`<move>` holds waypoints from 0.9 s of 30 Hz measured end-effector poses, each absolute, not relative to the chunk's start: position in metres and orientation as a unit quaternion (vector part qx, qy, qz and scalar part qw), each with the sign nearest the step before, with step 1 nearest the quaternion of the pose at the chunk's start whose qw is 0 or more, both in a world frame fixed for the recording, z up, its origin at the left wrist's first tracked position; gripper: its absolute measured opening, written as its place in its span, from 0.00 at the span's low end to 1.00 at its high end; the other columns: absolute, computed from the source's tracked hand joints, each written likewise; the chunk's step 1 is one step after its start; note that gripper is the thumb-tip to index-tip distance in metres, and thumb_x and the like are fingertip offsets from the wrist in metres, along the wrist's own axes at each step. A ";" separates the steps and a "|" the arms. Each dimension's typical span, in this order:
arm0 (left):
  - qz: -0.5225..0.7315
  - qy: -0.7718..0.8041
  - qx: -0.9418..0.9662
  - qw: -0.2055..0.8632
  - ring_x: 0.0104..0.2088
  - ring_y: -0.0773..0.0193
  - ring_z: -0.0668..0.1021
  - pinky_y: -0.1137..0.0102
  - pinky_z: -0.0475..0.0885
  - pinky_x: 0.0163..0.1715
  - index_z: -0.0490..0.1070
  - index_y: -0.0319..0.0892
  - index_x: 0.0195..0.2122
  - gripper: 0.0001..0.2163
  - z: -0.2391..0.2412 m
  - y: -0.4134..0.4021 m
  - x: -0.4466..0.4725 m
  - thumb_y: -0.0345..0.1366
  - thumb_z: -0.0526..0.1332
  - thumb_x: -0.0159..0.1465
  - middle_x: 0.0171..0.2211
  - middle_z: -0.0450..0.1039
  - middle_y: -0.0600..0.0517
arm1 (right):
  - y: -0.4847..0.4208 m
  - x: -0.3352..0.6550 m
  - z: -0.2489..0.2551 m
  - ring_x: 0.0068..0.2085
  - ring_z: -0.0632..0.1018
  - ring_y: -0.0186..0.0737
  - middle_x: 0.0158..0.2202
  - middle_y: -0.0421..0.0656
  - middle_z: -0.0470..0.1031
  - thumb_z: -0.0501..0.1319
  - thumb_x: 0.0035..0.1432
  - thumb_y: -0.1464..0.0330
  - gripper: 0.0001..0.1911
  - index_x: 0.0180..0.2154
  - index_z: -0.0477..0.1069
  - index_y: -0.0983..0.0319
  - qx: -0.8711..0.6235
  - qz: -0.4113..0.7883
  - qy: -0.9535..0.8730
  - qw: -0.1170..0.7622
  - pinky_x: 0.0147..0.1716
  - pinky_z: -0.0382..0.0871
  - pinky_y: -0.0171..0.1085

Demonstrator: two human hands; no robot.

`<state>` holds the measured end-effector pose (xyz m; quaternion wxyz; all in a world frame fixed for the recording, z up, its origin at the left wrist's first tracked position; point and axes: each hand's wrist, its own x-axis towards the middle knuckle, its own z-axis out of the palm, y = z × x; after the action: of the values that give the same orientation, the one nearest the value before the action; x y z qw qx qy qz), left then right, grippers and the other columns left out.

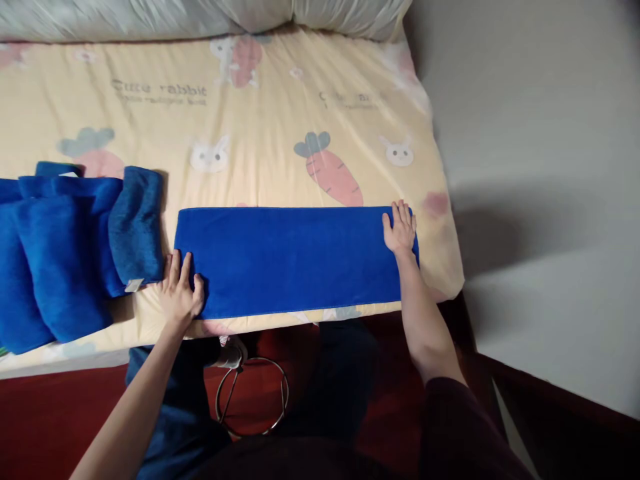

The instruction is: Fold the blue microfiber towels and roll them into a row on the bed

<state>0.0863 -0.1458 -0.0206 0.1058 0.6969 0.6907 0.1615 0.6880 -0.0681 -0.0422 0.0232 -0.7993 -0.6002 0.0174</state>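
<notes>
A blue towel (295, 260) lies flat in a long rectangle near the front edge of the bed. My left hand (180, 290) rests on its left end, fingers spread and pointing away from me. At the opposite end, my right hand (401, 227) lies flat on the towel's far right corner, fingers stretched out. Neither hand grasps anything. Left of my left hand sits a pile of folded blue towels (65, 260), with a greyer blue one (137, 227) at its right side showing a small white tag.
The bed has a yellow sheet (265, 147) with rabbits and carrots. A pale quilt or pillow (150, 20) lies along the back. A grey wall (540, 167) stands to the right. Below the bed edge are a metal ring (253, 397) and a red floor (60, 420).
</notes>
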 end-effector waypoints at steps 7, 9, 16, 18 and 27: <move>0.167 0.698 0.689 0.104 0.71 0.46 0.54 0.51 0.53 0.68 0.52 0.41 0.71 0.30 -0.014 -0.150 0.088 0.41 0.49 0.68 0.73 0.43 0.49 | -0.113 0.647 0.000 0.73 0.42 0.53 0.73 0.59 0.41 0.36 0.73 0.58 0.34 0.71 0.46 0.71 -0.872 -0.011 -0.484 0.077 0.67 0.38 0.64; 0.176 0.694 0.691 0.099 0.70 0.45 0.55 0.50 0.52 0.68 0.53 0.40 0.71 0.30 -0.012 -0.151 0.089 0.41 0.49 0.68 0.73 0.44 0.47 | -0.178 0.600 0.006 0.73 0.43 0.52 0.73 0.56 0.41 0.37 0.72 0.57 0.34 0.71 0.45 0.68 -0.848 -0.044 -0.513 0.124 0.67 0.41 0.64; 0.192 0.693 0.689 0.093 0.71 0.46 0.53 0.48 0.52 0.67 0.54 0.36 0.70 0.30 -0.002 -0.152 0.091 0.42 0.45 0.69 0.72 0.46 0.40 | -0.415 0.448 -0.002 0.70 0.57 0.61 0.67 0.54 0.61 0.52 0.66 0.65 0.27 0.64 0.65 0.64 -0.820 0.086 -0.558 0.092 0.66 0.44 0.67; 0.187 0.697 0.685 0.102 0.71 0.45 0.53 0.48 0.51 0.67 0.54 0.33 0.70 0.30 0.005 -0.156 0.097 0.42 0.45 0.69 0.72 0.46 0.37 | -0.436 0.434 0.002 0.68 0.61 0.59 0.64 0.51 0.67 0.53 0.65 0.68 0.22 0.58 0.72 0.61 -0.801 0.092 -0.578 0.122 0.67 0.41 0.67; 0.172 0.690 0.698 0.085 0.72 0.43 0.45 0.45 0.48 0.67 0.48 0.27 0.70 0.32 -0.007 -0.320 0.141 0.43 0.43 0.70 0.72 0.41 0.31 | -0.411 0.435 0.021 0.45 0.80 0.46 0.43 0.49 0.82 0.49 0.67 0.69 0.19 0.41 0.79 0.61 -0.782 0.104 -0.526 0.319 0.63 0.59 0.51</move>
<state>0.1413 -0.3202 -0.0071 0.0851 0.6981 0.6899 0.1719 0.4355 -0.4108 0.0209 0.3189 -0.7818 -0.5257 0.1037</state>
